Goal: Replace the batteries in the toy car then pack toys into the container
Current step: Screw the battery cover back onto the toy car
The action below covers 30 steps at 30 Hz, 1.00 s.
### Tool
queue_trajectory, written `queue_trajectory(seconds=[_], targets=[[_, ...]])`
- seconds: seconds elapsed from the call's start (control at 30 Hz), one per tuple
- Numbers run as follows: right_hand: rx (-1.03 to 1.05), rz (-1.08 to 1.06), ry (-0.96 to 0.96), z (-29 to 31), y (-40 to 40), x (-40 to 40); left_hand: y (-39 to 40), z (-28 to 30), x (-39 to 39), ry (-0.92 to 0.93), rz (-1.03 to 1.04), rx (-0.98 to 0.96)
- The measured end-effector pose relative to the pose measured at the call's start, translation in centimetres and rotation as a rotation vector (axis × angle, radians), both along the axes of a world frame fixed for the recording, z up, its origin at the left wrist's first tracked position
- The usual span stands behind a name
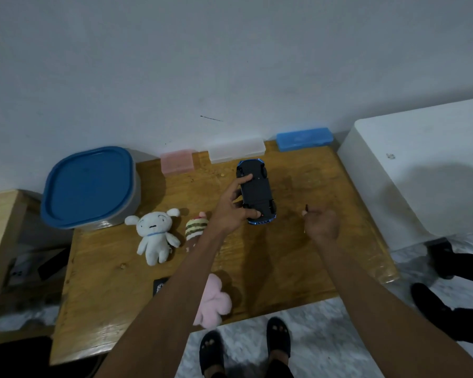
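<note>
A blue toy car [256,190] lies upside down on the wooden table [298,263], its black underside facing up. My left hand [231,211] grips the car along its left side, thumb near the rear end. My right hand [322,223] hovers just right of the car, fingers pinched on a thin dark tool [307,208] that looks like a small screwdriver. A white plush dog [155,236] and a striped plush [195,227] lie left of my left arm. A pink plush [213,301] sits near the front edge, partly under my forearm. The grey container with a blue lid [90,186] stands at the back left.
Against the wall stand a pink box [176,161], a translucent white box [236,150] and a blue box [304,139]. A white cabinet [421,170] borders the table's right side. A small dark card [160,286] lies near the front. My feet in black slippers [277,339] are below.
</note>
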State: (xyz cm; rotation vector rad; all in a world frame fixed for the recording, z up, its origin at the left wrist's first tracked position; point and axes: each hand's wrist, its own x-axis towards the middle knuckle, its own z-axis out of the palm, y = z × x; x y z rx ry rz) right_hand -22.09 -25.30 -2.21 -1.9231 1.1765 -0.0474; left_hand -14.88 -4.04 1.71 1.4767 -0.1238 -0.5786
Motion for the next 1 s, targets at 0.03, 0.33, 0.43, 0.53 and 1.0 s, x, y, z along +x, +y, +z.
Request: queue_trajectory(seconds=[0.03,0.33,0.43,0.53,1.0], targets=[[0.025,-0.008,-0.092,1.0,0.2,0.6,0.0,0.3,0.1,0.0,0.003,-0.006],[0.165,0.136,-0.581,11.5,4.2,5.8,1.3,2.0,0.5,-0.017,0.008,-0.03],[0.129,0.238,-0.585,12.4,5.7,6.3,2.0,2.1,0.5,-0.007,0.008,-0.041],[0.065,0.312,-0.547,12.3,6.7,6.4,2.8,2.4,0.5,-0.014,0.005,-0.037],[0.025,0.346,-0.563,12.1,8.6,7.1,4.7,3.4,0.5,-0.025,0.038,-0.032]])
